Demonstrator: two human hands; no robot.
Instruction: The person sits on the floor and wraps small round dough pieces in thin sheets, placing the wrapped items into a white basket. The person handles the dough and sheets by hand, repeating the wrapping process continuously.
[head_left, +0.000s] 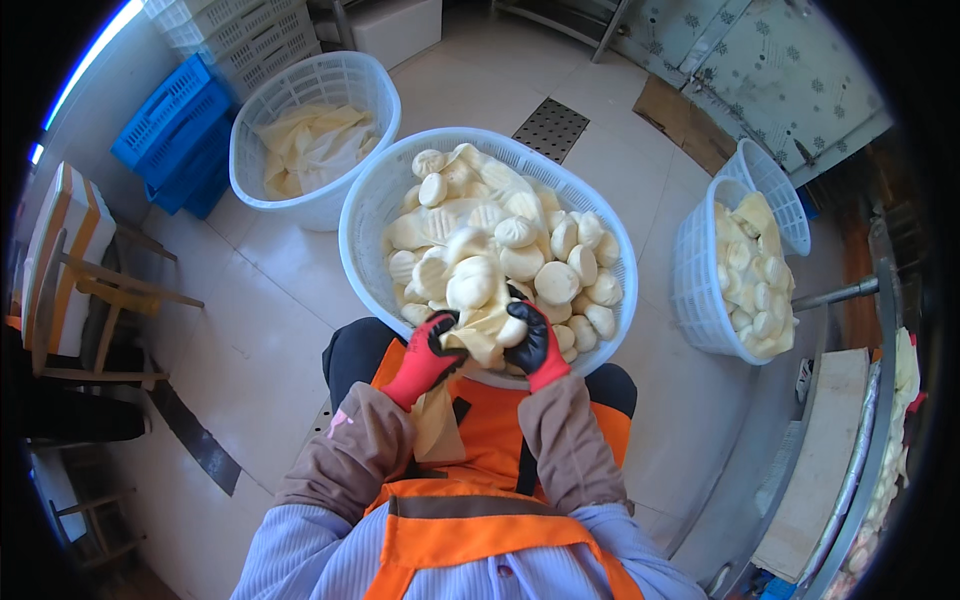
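A large white plastic basket full of pale steamed buns stands before my knees. A cream cloth lies over part of the heap, with several buns on it. My left hand, in a red and black glove, grips the cloth near the basket's front rim, and a strip of it hangs over my orange apron. My right hand, gloved the same way, has its fingers around the cloth's right edge beside a small bun. The glove partly hides what its fingers hold.
Behind on the left, another white basket holds crumpled cloths. Blue crates stand beside it. To the right, a basket holds more buns and cloth. A wooden chair bears a foam box. A metal-edged worktable runs along the right.
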